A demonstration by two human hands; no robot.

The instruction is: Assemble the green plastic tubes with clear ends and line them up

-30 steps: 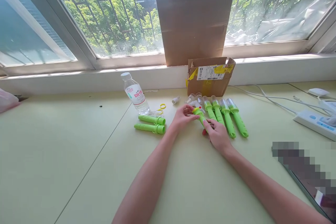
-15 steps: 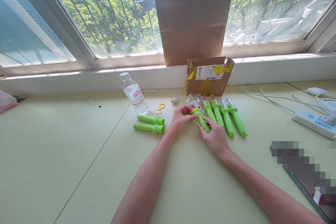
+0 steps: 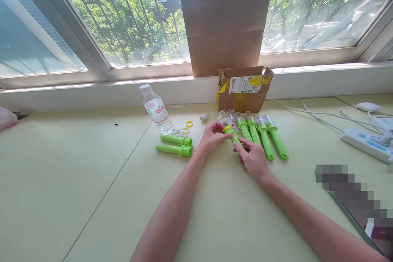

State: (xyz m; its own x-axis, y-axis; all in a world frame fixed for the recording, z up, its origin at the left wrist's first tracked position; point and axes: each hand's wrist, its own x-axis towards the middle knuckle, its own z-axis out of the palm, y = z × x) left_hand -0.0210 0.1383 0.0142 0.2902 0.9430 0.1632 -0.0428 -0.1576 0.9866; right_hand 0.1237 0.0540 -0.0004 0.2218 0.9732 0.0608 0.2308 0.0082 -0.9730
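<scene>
Both hands meet on one green plastic tube (image 3: 233, 135) near the middle of the table. My right hand (image 3: 253, 159) is closed round its lower end. My left hand (image 3: 211, 136) pinches its yellow-ringed top end between thumb and fingers. Just right of it, several finished green tubes with clear caps (image 3: 264, 136) lie side by side. Two green tubes without caps (image 3: 176, 145) lie to the left. Loose clear caps (image 3: 225, 114) and yellow rings (image 3: 188, 125) sit behind my hands.
A water bottle (image 3: 156, 110) stands left of the parts. An open cardboard box (image 3: 244, 89) rests against the window ledge. White cables and a power strip (image 3: 365, 143) lie at the right; a blurred dark object sits at the lower right.
My right hand has shifted slightly on the tube's lower end, and the tube has turned a little. My left hand stays on its top end.
</scene>
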